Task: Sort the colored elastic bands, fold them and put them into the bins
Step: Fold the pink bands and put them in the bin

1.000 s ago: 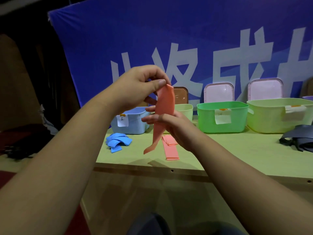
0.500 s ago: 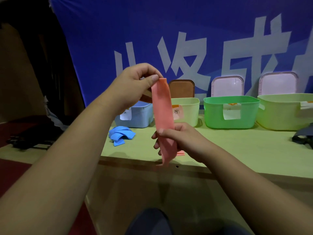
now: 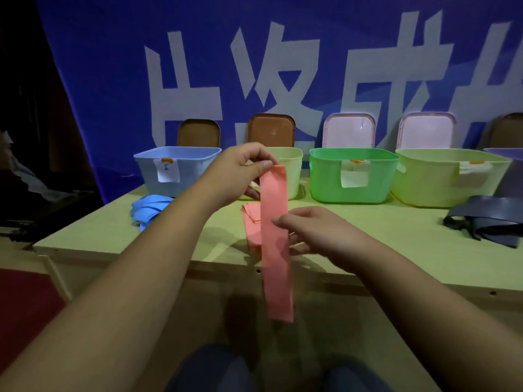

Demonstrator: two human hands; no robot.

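Note:
A long pink elastic band (image 3: 275, 244) hangs straight down in front of the table edge. My left hand (image 3: 240, 174) pinches its top end between thumb and fingers. My right hand (image 3: 314, 233) grips the band about halfway down, thumb in front and fingers behind. More pink bands (image 3: 250, 215) lie flat on the table behind it. A heap of blue bands (image 3: 150, 207) lies at the left, black bands (image 3: 486, 219) at the right. Bins stand in a row at the back: pale blue bin (image 3: 175, 171), pale yellow bin (image 3: 294, 171), green bin (image 3: 351, 176), large light green bin (image 3: 447, 179).
Lids lean against the blue banner behind the bins: brown lids (image 3: 271, 130) and pink lids (image 3: 349, 131). A purple bin (image 3: 509, 154) shows at the far right edge. The table's front edge (image 3: 169, 258) runs below my hands. My knees are at the bottom.
The band now hangs straight and longer below my right hand, which has slid along it. The camera view has tilted down and come closer to the table.

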